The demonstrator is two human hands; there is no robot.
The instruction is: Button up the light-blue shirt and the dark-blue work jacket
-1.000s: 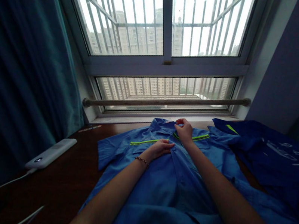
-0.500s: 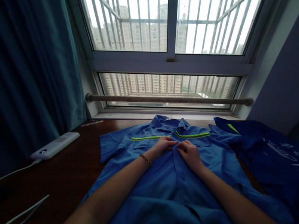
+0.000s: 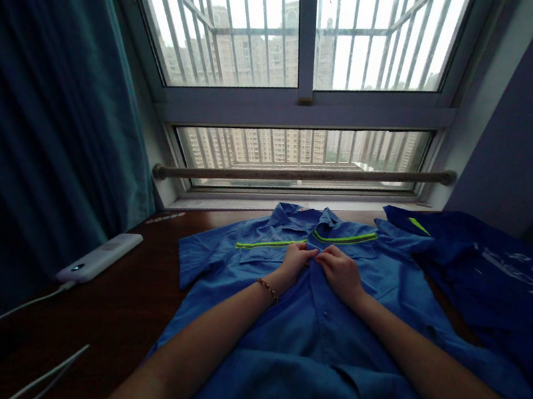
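Observation:
A blue work shirt (image 3: 315, 342) with yellow-green chest stripes lies flat, collar toward the window, on a dark wooden table (image 3: 117, 311). My left hand (image 3: 296, 261) and my right hand (image 3: 340, 272) meet at the shirt's front placket just below the collar. Both hands have fingers curled and pinch the placket fabric at the chest. A beaded bracelet sits on my left wrist.
A white power bank (image 3: 99, 257) with a cable lies on the table at the left. A darker blue garment (image 3: 497, 276) with white print lies at the right. A teal curtain (image 3: 40, 123) hangs at the left; a barred window and wooden rail (image 3: 300, 175) stand behind.
My right hand came down from the collar to the chest placket and met my left hand. Since half a second ago both hands stay there, fingers pinched tighter.

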